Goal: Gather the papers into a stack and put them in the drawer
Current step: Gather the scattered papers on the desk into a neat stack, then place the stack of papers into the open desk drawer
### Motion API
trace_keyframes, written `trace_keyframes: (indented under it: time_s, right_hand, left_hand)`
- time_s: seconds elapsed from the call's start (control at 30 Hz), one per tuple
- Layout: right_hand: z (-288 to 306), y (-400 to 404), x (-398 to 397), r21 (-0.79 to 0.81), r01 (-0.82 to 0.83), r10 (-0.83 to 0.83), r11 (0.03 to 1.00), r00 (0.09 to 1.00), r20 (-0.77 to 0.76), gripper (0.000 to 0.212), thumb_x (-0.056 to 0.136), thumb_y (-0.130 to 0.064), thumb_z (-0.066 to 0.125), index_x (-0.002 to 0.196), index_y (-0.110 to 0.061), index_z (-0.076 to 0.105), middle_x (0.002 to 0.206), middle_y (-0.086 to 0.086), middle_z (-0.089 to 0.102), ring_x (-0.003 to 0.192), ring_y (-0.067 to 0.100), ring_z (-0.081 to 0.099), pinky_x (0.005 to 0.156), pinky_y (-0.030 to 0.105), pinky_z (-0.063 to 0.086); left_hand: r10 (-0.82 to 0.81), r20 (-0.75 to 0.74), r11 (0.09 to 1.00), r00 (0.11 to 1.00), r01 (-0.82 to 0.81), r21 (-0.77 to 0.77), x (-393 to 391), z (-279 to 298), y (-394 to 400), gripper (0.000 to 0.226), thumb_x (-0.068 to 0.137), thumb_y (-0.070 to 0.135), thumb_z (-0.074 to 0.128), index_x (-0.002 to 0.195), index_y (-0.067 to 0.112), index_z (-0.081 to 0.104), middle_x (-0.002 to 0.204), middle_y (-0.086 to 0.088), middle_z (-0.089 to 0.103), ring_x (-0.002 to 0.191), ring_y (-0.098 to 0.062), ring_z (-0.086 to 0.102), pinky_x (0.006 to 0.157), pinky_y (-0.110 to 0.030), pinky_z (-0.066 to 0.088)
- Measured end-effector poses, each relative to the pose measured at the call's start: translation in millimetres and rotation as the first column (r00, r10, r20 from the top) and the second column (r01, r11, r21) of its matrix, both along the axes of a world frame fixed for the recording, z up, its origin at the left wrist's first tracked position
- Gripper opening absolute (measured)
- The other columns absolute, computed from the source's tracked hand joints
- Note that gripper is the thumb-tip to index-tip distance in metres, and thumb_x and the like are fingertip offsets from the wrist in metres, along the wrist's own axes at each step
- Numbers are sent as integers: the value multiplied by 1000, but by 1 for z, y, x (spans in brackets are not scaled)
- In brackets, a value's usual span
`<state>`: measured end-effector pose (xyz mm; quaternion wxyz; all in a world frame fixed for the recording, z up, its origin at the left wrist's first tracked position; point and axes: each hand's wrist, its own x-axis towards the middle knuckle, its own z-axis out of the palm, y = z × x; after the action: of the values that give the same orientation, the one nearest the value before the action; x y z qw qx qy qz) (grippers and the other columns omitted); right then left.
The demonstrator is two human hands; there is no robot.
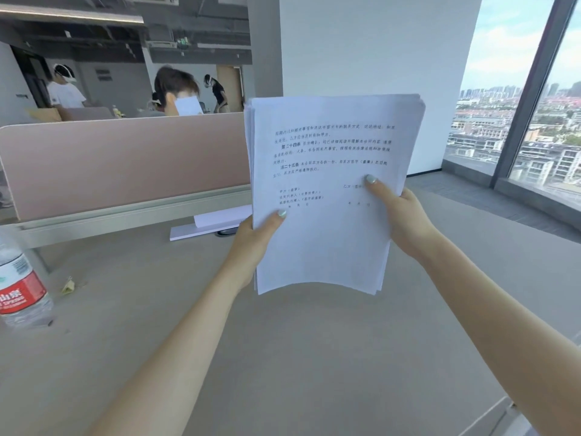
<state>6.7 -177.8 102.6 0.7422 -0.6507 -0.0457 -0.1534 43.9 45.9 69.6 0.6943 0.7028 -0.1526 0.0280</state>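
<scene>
A stack of white printed papers [330,240] is held upright in the air above the grey desk [283,357], printed side facing me. My left hand [254,247] grips its lower left edge, thumb on the front sheet. My right hand [405,218] grips the right edge, thumb pressed on the page. The sheets' edges are slightly uneven at the top and bottom. No drawer is in view.
A water bottle with a red label [22,284] stands at the desk's left edge, a small paper scrap [67,284] near it. A white object [213,223] lies behind the papers by the pink divider [125,165]. People are behind the divider; a window [518,121] is at right.
</scene>
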Motion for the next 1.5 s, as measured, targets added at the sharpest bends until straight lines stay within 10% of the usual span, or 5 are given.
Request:
trace_keyframes:
  time_s: [0.33,0.8,1.03,1.23,1.5]
  right_hand:
    - [-21,-7,-27,-157,52,-71,986,991,-118,29,84,-38,62,102,-15,70,104,2,74,88,16,73,69,25,58]
    - [39,-91,-136,-216,390,-418,895,902,-105,14,83,-29,66,82,-15,67,72,-3,74,56,10,71,53,25,59]
    - [2,-157,-230,40,417,-378,908,858,-348,49,87,-55,45,111,-18,66,95,-3,77,85,15,73,72,30,58]
    - [-57,-175,-314,642,294,-330,708,942,-68,86,75,-80,35,137,-21,48,136,3,57,121,23,58,88,39,56]
    - [-99,-189,-297,488,655,-635,577,736,-237,35,88,-39,52,117,-22,60,111,-1,72,100,20,68,82,39,50]
  left_hand:
    - [-58,81,998,995,56,21,-32,2,-15,26,95,43,36,117,41,49,101,37,48,103,9,48,89,-17,33]
    - [-338,153,937,928,318,145,-53,26,-126,24,92,26,49,80,44,60,92,11,64,89,-14,56,80,-28,42]
    - [-471,-17,882,882,471,13,-103,10,-204,25,90,21,49,74,35,63,81,11,65,79,-14,62,73,-28,48]
    - [-442,-156,886,883,403,-229,-133,-2,-259,21,85,17,48,76,27,64,85,1,62,81,-22,57,74,-33,45]
    - [-488,-261,854,833,392,-342,-186,-37,-345,23,87,29,47,100,31,66,106,6,70,101,-19,65,89,-41,53]
